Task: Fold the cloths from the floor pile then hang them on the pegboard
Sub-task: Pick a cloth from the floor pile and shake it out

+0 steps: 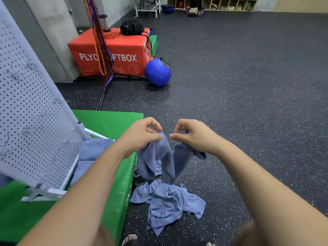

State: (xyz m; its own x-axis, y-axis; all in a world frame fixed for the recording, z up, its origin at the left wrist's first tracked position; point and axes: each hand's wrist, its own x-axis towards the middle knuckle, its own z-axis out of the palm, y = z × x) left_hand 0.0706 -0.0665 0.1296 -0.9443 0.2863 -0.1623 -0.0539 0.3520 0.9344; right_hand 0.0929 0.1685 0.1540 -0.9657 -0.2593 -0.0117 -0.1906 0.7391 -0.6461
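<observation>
Two hands, left hand (140, 137) and right hand (193, 137), are pinching the upper edge of a soft blue-grey cloth (158, 157) just beside the green padded mat (110, 121). Each grip should be sliding outward to the corners, I think.

Both hands, left hand (142, 134) and right hand (193, 135), pinch a blue cloth (159, 157) above the floor pile (168, 203).

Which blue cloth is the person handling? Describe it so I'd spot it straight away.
Start at the green mat under the white pegboard, then look right to the two hands. The held cloth hangs between the left hand and right hand, each pinching its top edge. Unlike the crumpled pile on the floor below, it is lifted up.
</observation>
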